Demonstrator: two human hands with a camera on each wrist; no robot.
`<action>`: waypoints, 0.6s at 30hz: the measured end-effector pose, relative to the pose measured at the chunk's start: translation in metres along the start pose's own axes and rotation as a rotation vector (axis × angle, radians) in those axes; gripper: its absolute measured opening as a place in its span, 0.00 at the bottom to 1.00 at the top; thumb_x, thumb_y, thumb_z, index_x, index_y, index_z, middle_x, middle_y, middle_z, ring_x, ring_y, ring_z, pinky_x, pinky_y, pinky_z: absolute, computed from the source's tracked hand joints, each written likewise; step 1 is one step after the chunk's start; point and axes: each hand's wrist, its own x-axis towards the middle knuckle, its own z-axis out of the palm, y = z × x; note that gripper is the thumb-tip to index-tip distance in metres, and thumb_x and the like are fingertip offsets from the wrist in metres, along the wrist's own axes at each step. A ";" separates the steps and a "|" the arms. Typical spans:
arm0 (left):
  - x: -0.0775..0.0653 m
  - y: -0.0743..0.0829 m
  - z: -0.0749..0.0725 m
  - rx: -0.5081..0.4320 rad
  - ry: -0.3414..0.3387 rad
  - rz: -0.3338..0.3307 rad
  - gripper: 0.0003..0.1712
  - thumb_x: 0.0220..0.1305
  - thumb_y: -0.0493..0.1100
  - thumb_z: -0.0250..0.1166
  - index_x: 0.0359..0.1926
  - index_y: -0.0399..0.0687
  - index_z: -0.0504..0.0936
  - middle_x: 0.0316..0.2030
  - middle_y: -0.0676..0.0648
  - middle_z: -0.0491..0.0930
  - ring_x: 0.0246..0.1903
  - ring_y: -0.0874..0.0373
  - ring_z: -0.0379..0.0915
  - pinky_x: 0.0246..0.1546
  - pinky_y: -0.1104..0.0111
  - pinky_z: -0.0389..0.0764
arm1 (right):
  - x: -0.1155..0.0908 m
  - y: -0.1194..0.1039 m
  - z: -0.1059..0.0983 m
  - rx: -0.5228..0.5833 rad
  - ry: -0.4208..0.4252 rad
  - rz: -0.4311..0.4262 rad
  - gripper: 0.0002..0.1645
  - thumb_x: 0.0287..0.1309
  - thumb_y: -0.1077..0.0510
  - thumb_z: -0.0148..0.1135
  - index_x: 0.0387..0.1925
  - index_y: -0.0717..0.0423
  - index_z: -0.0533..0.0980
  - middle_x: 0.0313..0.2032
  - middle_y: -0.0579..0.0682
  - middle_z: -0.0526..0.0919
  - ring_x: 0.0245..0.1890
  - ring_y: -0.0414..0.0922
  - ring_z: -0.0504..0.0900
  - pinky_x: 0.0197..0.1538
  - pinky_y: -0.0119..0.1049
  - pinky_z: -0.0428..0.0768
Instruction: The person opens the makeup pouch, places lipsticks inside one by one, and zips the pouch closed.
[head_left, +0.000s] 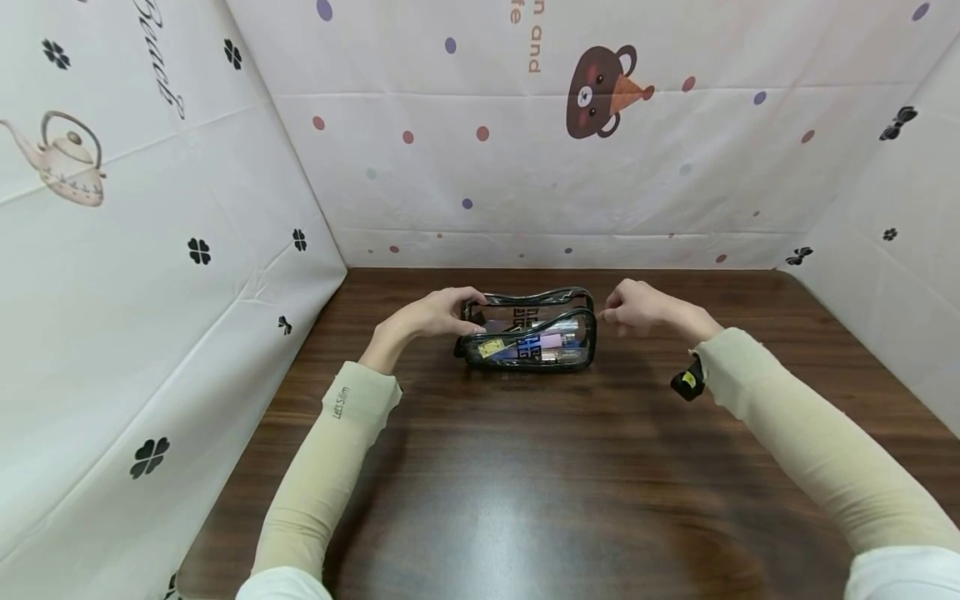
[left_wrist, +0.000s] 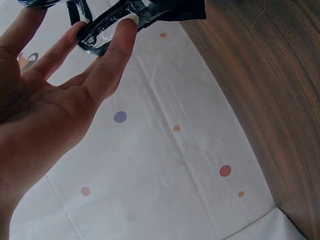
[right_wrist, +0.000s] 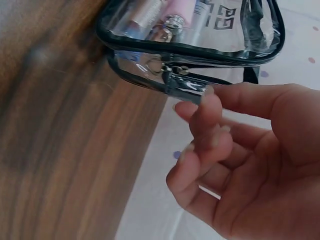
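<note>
A clear pouch with black trim and dark lettering lies on the table. Through its transparent wall I see a pink item, a yellow label and several slim tubes. My left hand holds the pouch's left end, thumb in front and fingers behind. In the left wrist view, the left fingers and thumb meet the black trim. At the other end, my right hand pinches a small end tab between thumb and index finger. Metal zipper pulls hang beside that tab.
The dark brown wooden table extends in front of the pouch. A white patterned cloth rises behind it and along both sides. A black strap piece hangs at the right cuff.
</note>
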 end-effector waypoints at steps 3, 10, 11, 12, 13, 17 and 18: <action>0.000 -0.001 0.000 0.004 0.002 -0.001 0.31 0.58 0.52 0.61 0.61 0.53 0.64 0.60 0.45 0.63 0.38 0.51 0.70 0.38 0.63 0.72 | 0.001 0.004 0.002 0.108 -0.048 -0.017 0.13 0.60 0.61 0.50 0.36 0.66 0.78 0.15 0.52 0.79 0.08 0.38 0.67 0.17 0.33 0.68; -0.001 0.000 0.000 0.025 0.013 0.001 0.31 0.57 0.53 0.61 0.61 0.54 0.64 0.60 0.47 0.63 0.36 0.54 0.69 0.38 0.63 0.71 | 0.005 0.010 0.008 0.201 -0.066 -0.059 0.12 0.59 0.63 0.52 0.38 0.69 0.77 0.16 0.51 0.80 0.09 0.39 0.68 0.16 0.33 0.67; -0.001 0.000 0.000 0.027 0.013 0.001 0.31 0.57 0.53 0.61 0.61 0.54 0.64 0.60 0.47 0.63 0.36 0.54 0.69 0.38 0.64 0.71 | 0.006 0.010 0.009 0.203 -0.063 -0.060 0.12 0.59 0.63 0.52 0.38 0.69 0.77 0.16 0.50 0.80 0.09 0.39 0.68 0.16 0.33 0.68; -0.001 0.000 0.000 0.028 0.012 0.002 0.31 0.57 0.53 0.61 0.61 0.54 0.64 0.60 0.46 0.63 0.35 0.54 0.69 0.37 0.64 0.71 | 0.006 0.012 0.010 0.210 -0.062 -0.058 0.12 0.59 0.63 0.52 0.38 0.68 0.78 0.16 0.50 0.80 0.09 0.39 0.69 0.16 0.33 0.68; -0.001 0.000 0.000 0.028 0.011 0.001 0.31 0.57 0.53 0.61 0.60 0.54 0.64 0.60 0.46 0.63 0.34 0.54 0.69 0.36 0.64 0.71 | 0.007 0.013 0.011 0.216 -0.064 -0.058 0.12 0.59 0.63 0.53 0.38 0.68 0.78 0.16 0.48 0.80 0.10 0.40 0.69 0.16 0.33 0.68; -0.001 0.000 0.000 0.025 0.007 -0.001 0.31 0.57 0.53 0.61 0.60 0.54 0.64 0.60 0.46 0.63 0.35 0.53 0.70 0.37 0.64 0.71 | 0.010 0.019 0.015 0.257 -0.075 -0.052 0.12 0.59 0.63 0.52 0.39 0.69 0.77 0.16 0.49 0.80 0.11 0.39 0.70 0.18 0.32 0.71; -0.001 0.000 0.000 0.023 0.005 -0.001 0.31 0.57 0.53 0.61 0.61 0.54 0.64 0.60 0.46 0.63 0.36 0.53 0.70 0.37 0.64 0.71 | 0.010 0.021 0.015 0.276 -0.079 -0.047 0.12 0.59 0.63 0.53 0.39 0.69 0.77 0.16 0.49 0.79 0.11 0.39 0.70 0.19 0.32 0.72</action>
